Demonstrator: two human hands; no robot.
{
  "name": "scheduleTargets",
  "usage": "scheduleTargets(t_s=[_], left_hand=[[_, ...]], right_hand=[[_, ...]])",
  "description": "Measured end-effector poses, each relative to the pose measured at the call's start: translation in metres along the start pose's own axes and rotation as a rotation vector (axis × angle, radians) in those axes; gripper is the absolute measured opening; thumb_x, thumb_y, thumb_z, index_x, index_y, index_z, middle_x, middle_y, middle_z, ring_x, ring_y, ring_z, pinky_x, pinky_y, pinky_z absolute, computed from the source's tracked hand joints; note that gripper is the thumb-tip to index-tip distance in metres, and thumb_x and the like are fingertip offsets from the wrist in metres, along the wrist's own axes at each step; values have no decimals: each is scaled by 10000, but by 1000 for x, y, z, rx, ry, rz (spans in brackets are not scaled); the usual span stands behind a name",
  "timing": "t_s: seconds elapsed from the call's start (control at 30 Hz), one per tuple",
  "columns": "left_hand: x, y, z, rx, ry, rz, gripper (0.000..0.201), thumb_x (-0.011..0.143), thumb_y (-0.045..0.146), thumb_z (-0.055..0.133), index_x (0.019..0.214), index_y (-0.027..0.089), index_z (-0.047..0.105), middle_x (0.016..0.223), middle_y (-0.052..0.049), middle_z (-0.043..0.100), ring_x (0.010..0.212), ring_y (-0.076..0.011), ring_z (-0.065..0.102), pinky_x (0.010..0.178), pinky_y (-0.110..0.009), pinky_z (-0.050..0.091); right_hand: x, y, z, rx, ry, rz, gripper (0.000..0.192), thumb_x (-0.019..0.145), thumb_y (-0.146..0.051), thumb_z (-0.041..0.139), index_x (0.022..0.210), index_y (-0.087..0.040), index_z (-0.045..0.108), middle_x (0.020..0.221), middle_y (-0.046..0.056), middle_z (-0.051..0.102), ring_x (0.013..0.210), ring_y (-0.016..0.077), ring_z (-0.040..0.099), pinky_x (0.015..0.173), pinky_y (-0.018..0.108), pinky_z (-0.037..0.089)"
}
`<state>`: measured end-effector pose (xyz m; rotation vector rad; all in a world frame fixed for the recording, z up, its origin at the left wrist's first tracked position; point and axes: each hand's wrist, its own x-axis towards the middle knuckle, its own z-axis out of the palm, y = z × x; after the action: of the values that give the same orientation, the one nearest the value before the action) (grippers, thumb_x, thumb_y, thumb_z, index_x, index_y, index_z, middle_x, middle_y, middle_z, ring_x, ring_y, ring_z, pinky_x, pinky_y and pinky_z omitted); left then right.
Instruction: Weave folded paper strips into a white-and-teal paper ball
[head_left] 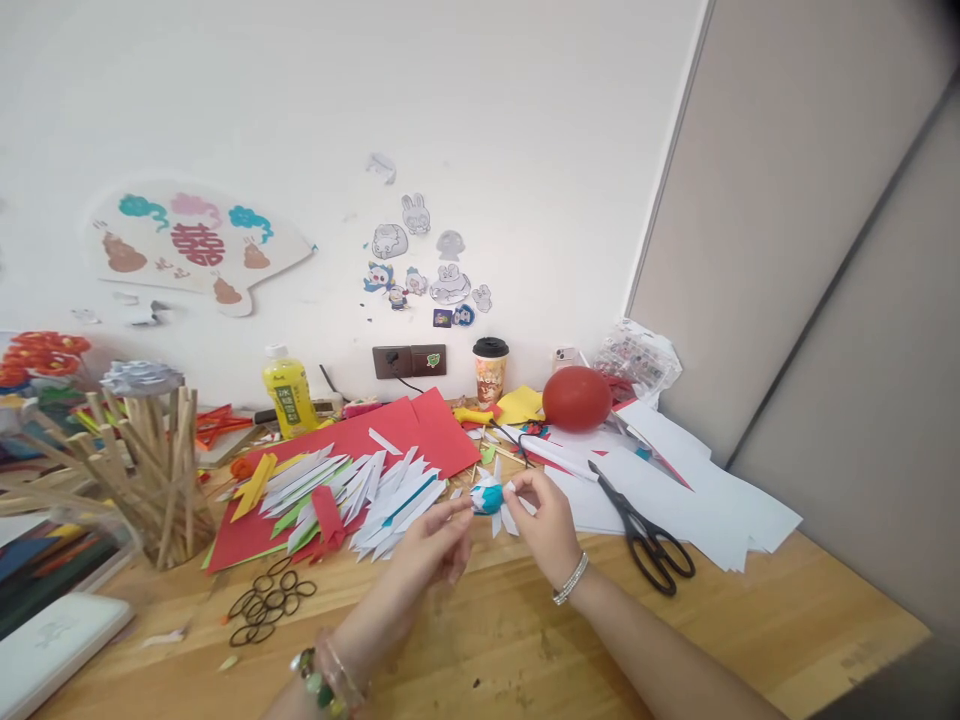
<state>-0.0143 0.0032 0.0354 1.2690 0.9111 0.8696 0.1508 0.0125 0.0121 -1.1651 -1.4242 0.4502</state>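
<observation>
From the cup of wooden sticks point(154, 470) and folded paper strips point(352, 490) on the left, I saw my left hand point(435, 545) and right hand point(544, 520) pinching a blue-and-white paper ball point(487, 495) above bare counter point(487, 640), scissors point(645, 535) just right, counter edge beyond.

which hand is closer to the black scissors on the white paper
Right. The right hand is just left of the scissors, holding the small paper ball; the left hand lies farther left, beyond that ball.
</observation>
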Motion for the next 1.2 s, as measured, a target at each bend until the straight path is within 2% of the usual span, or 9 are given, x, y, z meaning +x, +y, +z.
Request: scheduleTargets(t_s=[0.1, 0.23, 0.33, 0.47, 0.57, 0.7, 0.83, 1.0, 1.2], left_hand=[[-4, 5, 0, -218, -3, 19, 408, 719, 452, 573, 1007, 166, 540, 644, 30, 496, 447, -50, 413, 416, -178, 306], [0, 3, -1, -228, 141, 33, 372, 665, 472, 622, 887, 199, 503, 817, -3, 539, 617, -99, 547, 494, -193, 412], [6, 0, -6, -154, 242, 40, 409, 677, 528, 581, 907, 203, 490, 877, -27, 556, 696, -132, 569, 534, -219, 446], [6, 5, -15, 2, 128, 150, 395, 740, 519, 513, 927, 177, 577, 898, -49, 607, 824, -163, 564, 725, -272, 463], [3, 11, -18, 135, 133, 184, 338, 707, 474, 572, 852, 174, 629, 880, -39, 638, 871, -182, 561, 809, -281, 432], [2, 12, -18, 311, 43, 137, 329, 674, 433, 609, 836, 148, 638, 775, -37, 649, 723, -174, 572, 670, -271, 449], [4, 6, -17, 488, -44, 172, 256, 688, 380, 595, 741, 134, 643, 720, -31, 634, 683, -159, 562, 627, -246, 435], [7, 0, -16, 470, -60, 194, 226, 707, 352, 573, 771, 142, 627, 730, -23, 634, 689, -151, 570, 634, -240, 441], [8, -2, -15, 374, -50, 176, 207, 659, 337, 617, 693, 136, 580, 629, 9, 591, 588, -124, 544, 574, -231, 432]], right_hand=[[-4, -7, -3, -37, 13, -117, 62, 789, -244, 488, 735, -214, 489, 768, 34, 565, 757, 175, 536, 691, 288, 431], [-8, -12, -5, -51, -21, -242, 76, 784, -217, 500, 709, -220, 488, 813, 46, 581, 812, 188, 544, 748, 318, 417], [-7, -12, -4, 89, -43, -145, 65, 776, -250, 525, 738, -215, 486, 839, 52, 579, 824, 186, 553, 750, 318, 436], [-2, -9, -1, 306, -197, 125, 181, 722, -343, 593, 747, -202, 480, 759, 22, 568, 725, 167, 562, 675, 292, 461], [0, -8, 0, 356, -286, 194, 217, 696, -354, 615, 733, -198, 469, 708, -9, 541, 682, 147, 547, 643, 268, 449], [-2, -9, 0, 350, -431, 195, 180, 699, -304, 615, 728, -190, 479, 701, -25, 517, 667, 125, 533, 641, 249, 440], [-6, -11, 1, 260, -517, 134, 112, 723, -268, 587, 742, -182, 518, 726, -18, 539, 688, 122, 531, 659, 246, 439], [-6, -13, 2, 208, -481, 95, 60, 730, -232, 577, 754, -184, 550, 742, -12, 559, 708, 127, 538, 670, 243, 439], [-7, -13, 2, 176, -522, 73, 34, 732, -225, 580, 739, -192, 576, 742, -9, 583, 721, 133, 551, 651, 230, 442]])
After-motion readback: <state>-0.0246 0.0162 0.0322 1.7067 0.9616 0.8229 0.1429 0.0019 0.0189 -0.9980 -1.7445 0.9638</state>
